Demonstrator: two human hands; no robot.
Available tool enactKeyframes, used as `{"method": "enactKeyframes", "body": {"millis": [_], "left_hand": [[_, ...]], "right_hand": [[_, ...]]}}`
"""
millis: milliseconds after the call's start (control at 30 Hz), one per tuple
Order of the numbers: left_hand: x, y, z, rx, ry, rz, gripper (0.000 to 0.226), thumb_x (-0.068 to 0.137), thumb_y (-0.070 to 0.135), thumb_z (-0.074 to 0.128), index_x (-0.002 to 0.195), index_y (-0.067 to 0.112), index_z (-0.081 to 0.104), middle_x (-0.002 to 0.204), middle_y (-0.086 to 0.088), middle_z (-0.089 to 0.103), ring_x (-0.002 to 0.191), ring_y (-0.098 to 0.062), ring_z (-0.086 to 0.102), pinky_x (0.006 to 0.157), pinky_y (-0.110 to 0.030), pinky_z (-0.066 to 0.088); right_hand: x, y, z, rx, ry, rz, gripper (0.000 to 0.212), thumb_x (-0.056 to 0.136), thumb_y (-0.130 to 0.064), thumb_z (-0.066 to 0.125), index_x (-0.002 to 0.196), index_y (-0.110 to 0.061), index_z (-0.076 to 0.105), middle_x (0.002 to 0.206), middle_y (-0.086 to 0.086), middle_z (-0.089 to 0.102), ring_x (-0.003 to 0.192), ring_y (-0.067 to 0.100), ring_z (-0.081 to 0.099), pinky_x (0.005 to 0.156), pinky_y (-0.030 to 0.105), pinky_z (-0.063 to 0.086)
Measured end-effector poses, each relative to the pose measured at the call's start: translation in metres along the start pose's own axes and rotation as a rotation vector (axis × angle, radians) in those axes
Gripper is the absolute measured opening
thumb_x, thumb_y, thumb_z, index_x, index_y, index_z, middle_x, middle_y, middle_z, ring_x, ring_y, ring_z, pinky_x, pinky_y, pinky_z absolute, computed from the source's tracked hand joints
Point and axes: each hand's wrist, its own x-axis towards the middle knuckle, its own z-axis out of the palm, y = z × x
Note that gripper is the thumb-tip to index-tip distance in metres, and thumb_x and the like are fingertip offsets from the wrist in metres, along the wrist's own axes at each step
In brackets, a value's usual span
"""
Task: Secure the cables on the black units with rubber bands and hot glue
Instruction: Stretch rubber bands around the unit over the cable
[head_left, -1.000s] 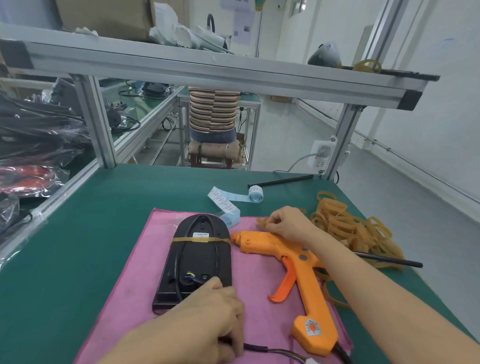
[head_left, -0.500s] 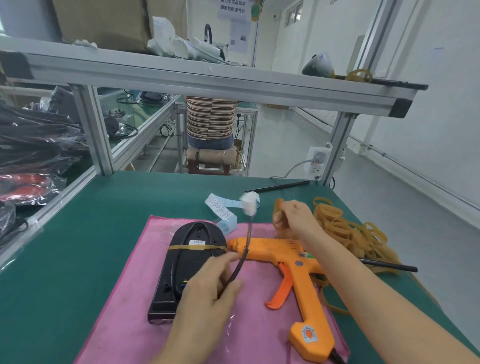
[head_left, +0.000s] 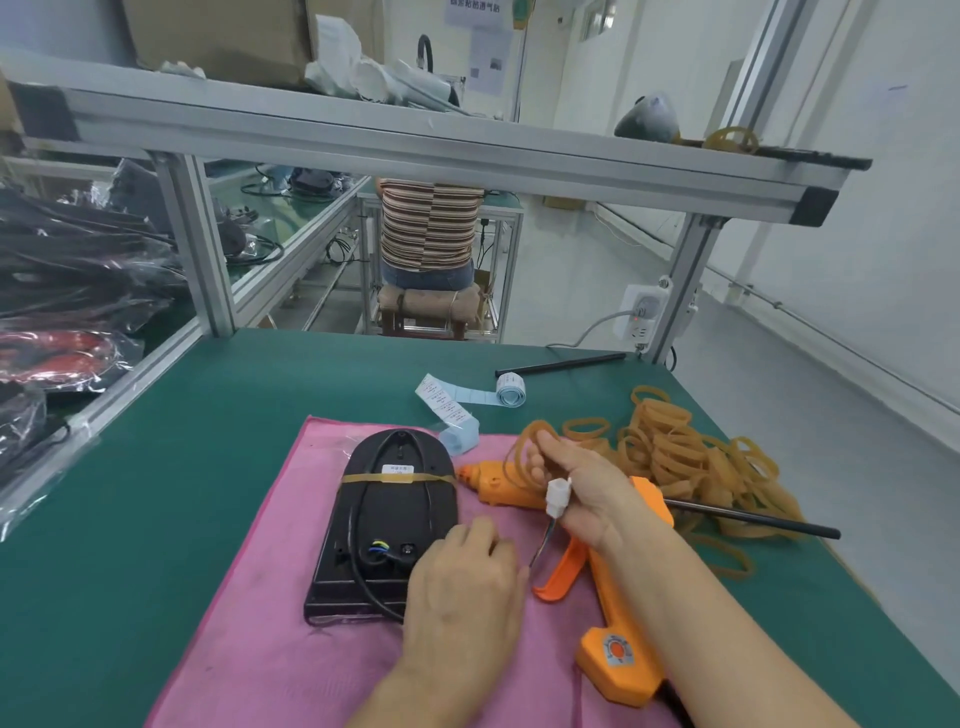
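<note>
One rubber band (head_left: 397, 477) already crosses the black unit (head_left: 392, 519); the right grip (head_left: 582, 493) pinches another band (head_left: 524, 457) and the cable's connector (head_left: 557, 496), left grip (head_left: 467, 582) curled on the cable, glue gun (head_left: 613, 561) below unused.

Black unit (head_left: 395, 519): one, on pink cloth (head_left: 249, 597): one; rubber band stretched across unit (head_left: 363, 477): one; loose rubber bands in heap (head_left: 675, 452): many, too tangled to count; further band (head_left: 527, 457) held up: one; orange hot glue gun (head_left: 613, 587): one; white connector (head_left: 557, 498) on cable end: one; black rods: two, (head_left: 561, 364) and (head_left: 753, 517); label roll (head_left: 511, 391): one; hands: two, left hand (head_left: 462, 587), right hand (head_left: 587, 493); seated person (head_left: 427, 223) beyond bench: one.
</note>
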Motion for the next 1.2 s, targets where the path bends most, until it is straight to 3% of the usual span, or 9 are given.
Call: {"method": "enactKeyframes", "body": {"millis": [133, 233, 300, 400, 533, 800, 967, 1100, 1200], "left_hand": [[0.009, 0.000, -0.001, -0.145, 0.063, -0.036, 0.020, 0.069, 0.022, 0.081, 0.086, 0.017, 0.071, 0.085, 0.000, 0.063, 0.068, -0.021, 0.063, 0.055, -0.030, 0.052], [0.044, -0.009, -0.005, -0.498, 0.044, -0.425, 0.036, 0.091, 0.013, 0.057, 0.128, 0.017, 0.058, 0.118, -0.003, 0.058, 0.094, -0.026, 0.062, 0.083, -0.038, 0.049], [0.070, -0.016, -0.005, -0.903, -0.092, -0.666, 0.045, 0.096, 0.008, 0.052, 0.140, 0.012, 0.045, 0.124, -0.007, 0.056, 0.076, -0.022, 0.061, 0.071, -0.034, 0.052], [0.086, -0.019, -0.004, -1.318, -0.197, -0.754, 0.021, 0.097, 0.002, 0.051, 0.113, 0.003, 0.063, 0.085, -0.005, 0.068, 0.046, -0.007, 0.048, 0.044, -0.017, 0.041], [0.090, -0.023, 0.001, -1.449, 0.026, -0.916, 0.021, 0.092, -0.005, 0.051, 0.081, 0.004, 0.066, 0.045, 0.003, 0.058, 0.033, -0.004, 0.043, 0.034, -0.014, 0.037], [0.096, -0.029, 0.000, -1.523, 0.259, -1.077, 0.013, 0.090, -0.003, 0.058, 0.080, 0.003, 0.062, 0.063, -0.008, 0.055, 0.040, -0.008, 0.053, 0.041, -0.017, 0.048], [0.095, -0.033, -0.006, -1.515, 0.293, -1.060, 0.011, 0.091, -0.001, 0.060, 0.081, 0.003, 0.064, 0.064, -0.010, 0.057, 0.036, -0.003, 0.053, 0.041, -0.016, 0.049], [0.092, -0.041, -0.011, -1.542, 0.329, -1.055, 0.012, 0.092, 0.000, 0.059, 0.082, 0.004, 0.064, 0.066, -0.009, 0.059, 0.037, -0.004, 0.054, 0.042, -0.017, 0.049], [0.090, -0.040, -0.015, -1.534, 0.298, -1.016, 0.012, 0.092, 0.001, 0.059, 0.082, 0.005, 0.065, 0.067, -0.008, 0.060, 0.040, -0.005, 0.055, 0.044, -0.018, 0.050]], "right_hand": [[0.007, 0.002, 0.001, -0.064, 0.060, 0.026, 0.030, 0.100, -0.008, 0.046, 0.071, 0.000, 0.053, 0.055, 0.006, 0.050, 0.040, 0.008, 0.045, 0.036, 0.014, 0.039], [0.009, -0.009, 0.002, -0.122, 0.003, -0.006, 0.025, 0.099, -0.008, 0.049, 0.076, 0.000, 0.056, 0.057, 0.005, 0.051, 0.038, 0.006, 0.045, 0.035, 0.015, 0.038], [0.007, -0.016, 0.004, -0.132, -0.107, 0.023, 0.023, 0.099, -0.008, 0.046, 0.081, 0.000, 0.057, 0.056, 0.003, 0.054, 0.040, 0.007, 0.045, 0.037, 0.015, 0.039], [0.006, -0.017, 0.008, -0.146, -0.203, 0.082, 0.018, 0.099, -0.004, 0.044, 0.089, 0.000, 0.057, 0.056, 0.004, 0.056, 0.042, 0.008, 0.049, 0.040, 0.016, 0.043], [0.013, -0.022, 0.002, -0.222, -0.117, 0.013, 0.018, 0.093, 0.006, 0.050, 0.103, -0.001, 0.063, 0.063, 0.010, 0.062, 0.053, 0.013, 0.059, 0.051, 0.023, 0.054], [0.014, -0.048, -0.019, -0.198, -0.207, 0.147, 0.015, 0.074, -0.001, 0.065, 0.087, -0.006, 0.069, 0.071, 0.007, 0.069, 0.061, 0.015, 0.064, 0.052, 0.021, 0.055], [0.027, -0.065, -0.017, -0.428, 0.213, -0.004, 0.016, 0.090, 0.008, 0.055, 0.100, 0.001, 0.065, 0.061, 0.006, 0.064, 0.053, 0.013, 0.058, 0.046, 0.020, 0.049], [0.022, -0.074, -0.026, -1.183, 0.441, -0.146, 0.058, 0.083, 0.000, 0.059, 0.138, -0.010, 0.049, 0.125, 0.013, 0.055, 0.104, 0.029, 0.057, 0.071, 0.033, 0.049], [0.004, -0.058, -0.005, -1.185, 0.250, -0.292, 0.050, 0.082, -0.019, 0.067, 0.129, -0.008, 0.056, 0.131, 0.021, 0.053, 0.106, 0.037, 0.061, 0.088, 0.050, 0.052]]}}
